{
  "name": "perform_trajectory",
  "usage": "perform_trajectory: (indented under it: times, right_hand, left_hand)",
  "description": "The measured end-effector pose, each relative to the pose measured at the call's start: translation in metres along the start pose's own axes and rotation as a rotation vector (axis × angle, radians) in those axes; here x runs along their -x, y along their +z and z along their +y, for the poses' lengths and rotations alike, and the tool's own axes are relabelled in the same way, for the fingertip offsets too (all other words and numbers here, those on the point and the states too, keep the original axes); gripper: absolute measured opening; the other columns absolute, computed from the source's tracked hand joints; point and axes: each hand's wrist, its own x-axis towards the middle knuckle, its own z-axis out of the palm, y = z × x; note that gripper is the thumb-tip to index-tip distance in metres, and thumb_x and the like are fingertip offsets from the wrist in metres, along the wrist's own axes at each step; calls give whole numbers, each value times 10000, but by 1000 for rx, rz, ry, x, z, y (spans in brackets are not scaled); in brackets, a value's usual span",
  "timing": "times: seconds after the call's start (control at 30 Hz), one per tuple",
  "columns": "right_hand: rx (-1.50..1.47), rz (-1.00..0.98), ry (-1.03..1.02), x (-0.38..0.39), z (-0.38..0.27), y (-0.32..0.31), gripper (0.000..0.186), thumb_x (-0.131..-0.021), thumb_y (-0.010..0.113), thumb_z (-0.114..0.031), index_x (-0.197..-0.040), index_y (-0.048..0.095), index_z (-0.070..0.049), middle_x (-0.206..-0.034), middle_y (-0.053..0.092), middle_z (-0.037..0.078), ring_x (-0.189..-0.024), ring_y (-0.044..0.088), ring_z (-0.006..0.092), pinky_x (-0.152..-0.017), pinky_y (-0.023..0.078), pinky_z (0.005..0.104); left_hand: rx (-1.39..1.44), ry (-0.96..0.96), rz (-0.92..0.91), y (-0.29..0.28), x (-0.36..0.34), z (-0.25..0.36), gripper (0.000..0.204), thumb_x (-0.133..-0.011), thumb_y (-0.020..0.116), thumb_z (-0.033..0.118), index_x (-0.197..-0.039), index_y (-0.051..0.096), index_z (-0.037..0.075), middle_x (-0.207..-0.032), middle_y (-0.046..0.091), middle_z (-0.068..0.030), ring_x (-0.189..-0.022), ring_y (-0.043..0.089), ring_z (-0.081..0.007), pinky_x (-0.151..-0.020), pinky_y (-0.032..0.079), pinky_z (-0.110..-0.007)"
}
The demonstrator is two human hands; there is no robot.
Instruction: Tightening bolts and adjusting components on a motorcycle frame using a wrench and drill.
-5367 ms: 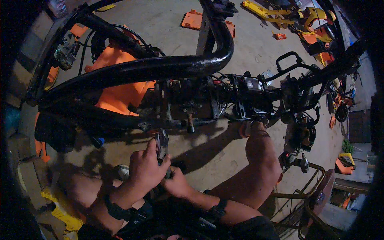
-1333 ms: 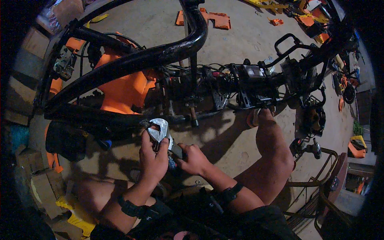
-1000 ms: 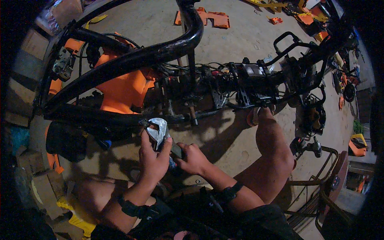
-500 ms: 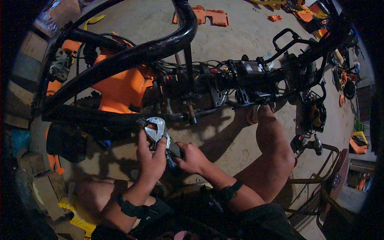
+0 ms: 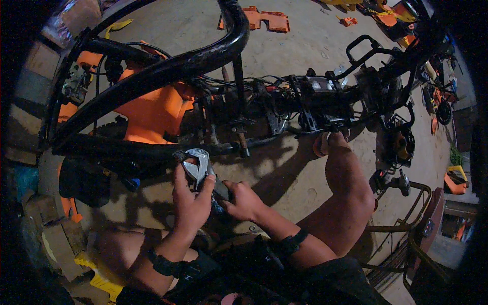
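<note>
My left hand (image 5: 192,203) is closed around a silver metal piece (image 5: 203,161) with a curved, hook-like top and an opening in it. Something small and dark sits at its far left edge, by my fingertips. Close by on the right, my right hand (image 5: 245,202) grips a dark grey, flat-sided piece (image 5: 221,190) that meets the lower end of the silver one. Whether the two are joined I cannot tell. Just beyond my hands runs the black tubular frame (image 5: 203,150) of a vehicle, with an orange panel (image 5: 155,114) inside it.
A black box-shaped part (image 5: 84,182) lies left of my hands. My bent leg (image 5: 351,188) is at the right, near a rusty tubular rack (image 5: 396,229). Cardboard (image 5: 61,249) and a yellow piece (image 5: 104,282) lie lower left. An orange plate (image 5: 274,21) rests on the far floor.
The silver piece has tilted very slightly in my left hand. Both hands otherwise keep their places and grips.
</note>
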Motion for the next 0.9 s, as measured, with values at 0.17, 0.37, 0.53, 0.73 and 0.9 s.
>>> perform_trajectory:
  times: [0.17, 0.37, 0.53, 0.73, 0.9]
  right_hand:
    - [-6, 29, -14, 0, 2, 4, 369, -698, 638, -137, -1013, 566, 41, -741, 607, 256, -688, 602, 394, -653, 478, 424]
    - [-118, -62, 40, 0, -7, -4, 344, -711, 648, -152, -983, 564, 40, -723, 605, 248, -658, 598, 376, -641, 473, 416]
    - [-139, -69, 50, 1, -12, -3, 357, -715, 650, -161, -990, 555, 46, -714, 602, 253, -644, 595, 374, -641, 472, 418]
    - [-119, -83, 72, 3, -13, -4, 351, -716, 633, -188, -990, 565, 22, -783, 617, 251, -726, 606, 394, -690, 483, 446]
    - [-236, -80, 62, 4, -14, 1, 343, -745, 633, -233, -983, 573, 6, -787, 624, 240, -725, 604, 411, -688, 484, 465]
  left_hand:
    - [-67, 18, -3, -4, -1, -4, 430, -830, 585, 41, -1221, 417, -20, -1081, 570, -138, -981, 565, -188, -838, 446, -308]
    - [-45, -81, -27, -6, -1, -4, 469, -803, 612, 36, -1222, 412, -26, -1049, 576, -150, -970, 569, -187, -808, 457, -294]
    - [-147, 85, 25, -4, -2, -13, 510, -770, 652, 47, -1213, 412, -29, -1038, 576, -142, -937, 576, -218, -822, 455, -326]
    - [-84, 5, -6, -2, -1, -5, 517, -761, 674, 80, -1196, 416, -29, -1019, 581, -143, -927, 576, -228, -824, 449, -343]
    - [-76, 25, -2, -3, 3, 9, 436, -819, 622, 118, -1180, 429, -30, -1006, 578, -141, -897, 572, -201, -791, 450, -325]
